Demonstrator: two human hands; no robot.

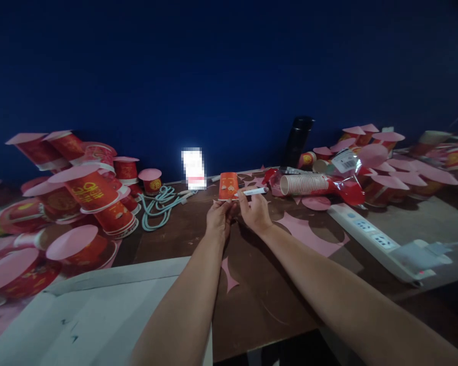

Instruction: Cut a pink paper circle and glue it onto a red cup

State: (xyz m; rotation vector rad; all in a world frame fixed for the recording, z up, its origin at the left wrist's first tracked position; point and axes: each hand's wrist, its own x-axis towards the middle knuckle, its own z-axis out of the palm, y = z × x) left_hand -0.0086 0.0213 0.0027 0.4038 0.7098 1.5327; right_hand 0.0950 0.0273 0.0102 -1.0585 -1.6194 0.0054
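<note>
My left hand (218, 218) grips a red paper cup (228, 184) near its lower rim. The cup is upside down, and small pale heart-like shapes show on its side. In my right hand (256, 211) is a white marker pen (255, 191), held between thumb and fingers. Its left end points at the cup's lower right side; whether the tip touches the cup I cannot tell. Both hands are close together over the dark brown table (248, 305).
Piles of red cups with pink paper discs (87, 193) stand left and right. A cup stack (305, 184), black bottle (298, 140), power strip (370, 239), pale cable (156, 206) and blurred bright screen (194, 169) surround the hands. Pink paper scraps (307, 234) and a white sheet (99, 315) lie nearer.
</note>
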